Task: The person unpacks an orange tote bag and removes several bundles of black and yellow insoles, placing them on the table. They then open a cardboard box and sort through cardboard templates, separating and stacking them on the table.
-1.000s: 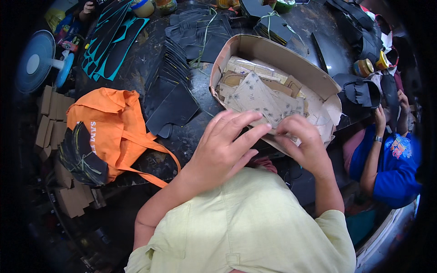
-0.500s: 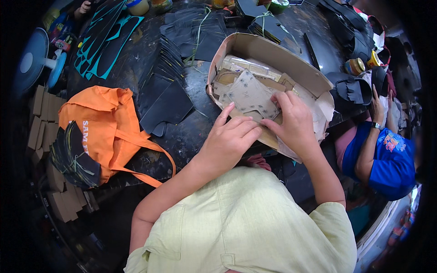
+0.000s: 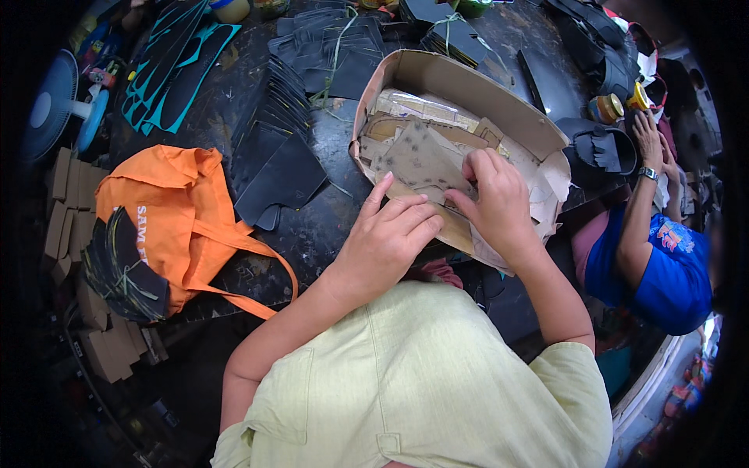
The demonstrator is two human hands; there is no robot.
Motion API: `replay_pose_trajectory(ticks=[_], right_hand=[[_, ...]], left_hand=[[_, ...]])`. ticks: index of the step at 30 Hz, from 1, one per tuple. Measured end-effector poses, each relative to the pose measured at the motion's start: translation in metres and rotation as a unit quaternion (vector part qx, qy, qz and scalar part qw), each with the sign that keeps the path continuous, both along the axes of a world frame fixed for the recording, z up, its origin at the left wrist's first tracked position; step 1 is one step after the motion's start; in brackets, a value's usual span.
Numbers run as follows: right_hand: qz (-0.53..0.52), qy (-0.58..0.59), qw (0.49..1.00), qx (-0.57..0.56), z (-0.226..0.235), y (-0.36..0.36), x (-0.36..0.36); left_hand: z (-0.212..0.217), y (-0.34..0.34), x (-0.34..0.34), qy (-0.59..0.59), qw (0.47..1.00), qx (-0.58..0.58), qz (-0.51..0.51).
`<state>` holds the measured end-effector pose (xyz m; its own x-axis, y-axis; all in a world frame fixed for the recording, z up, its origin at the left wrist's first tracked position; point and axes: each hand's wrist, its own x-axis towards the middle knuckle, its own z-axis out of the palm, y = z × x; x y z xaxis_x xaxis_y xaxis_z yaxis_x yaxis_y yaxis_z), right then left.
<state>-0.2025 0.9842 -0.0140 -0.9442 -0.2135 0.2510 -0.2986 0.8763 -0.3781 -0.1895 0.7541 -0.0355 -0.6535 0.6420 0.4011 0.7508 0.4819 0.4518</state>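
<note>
A shallow cardboard box (image 3: 484,90) with bent, worn walls sits in front of me on the dark table, holding several cut cardboard pattern pieces. On top is a grey-brown pattern piece (image 3: 421,156) marked with dark spots. My right hand (image 3: 498,199) reaches into the box and pinches the right end of this piece between curled fingers and thumb. At the near wall of the box, my left hand (image 3: 394,230) lies with fingers spread and holds nothing. Its fingertips are close to the lower edge of the spotted piece.
Left of the box are stacked black cut pieces (image 3: 281,175) and an orange cloth bag (image 3: 175,207) with a tied black bundle (image 3: 129,273). Black sheets with teal edges (image 3: 191,70) lie at the far left. A person in a blue shirt (image 3: 663,265) works at the right, near jars (image 3: 605,108).
The spotted pattern piece has tilted and looks darker, with my right hand still at its end. My left hand has barely moved. The co-worker's hands have risen and come together.
</note>
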Motion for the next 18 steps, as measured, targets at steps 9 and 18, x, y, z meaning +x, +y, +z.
replay_pose_trajectory(ticks=[9,18], right_hand=[[-0.004,-0.005,0.963,-0.269,0.033,0.020,-0.004],[0.173,-0.055,0.961,-0.207,0.055,-0.020,0.017]], left_hand=[[0.022,-0.001,-0.005,-0.086,0.991,0.100,-0.014],[0.033,0.002,-0.006,-0.372,0.841,0.392,0.031]])
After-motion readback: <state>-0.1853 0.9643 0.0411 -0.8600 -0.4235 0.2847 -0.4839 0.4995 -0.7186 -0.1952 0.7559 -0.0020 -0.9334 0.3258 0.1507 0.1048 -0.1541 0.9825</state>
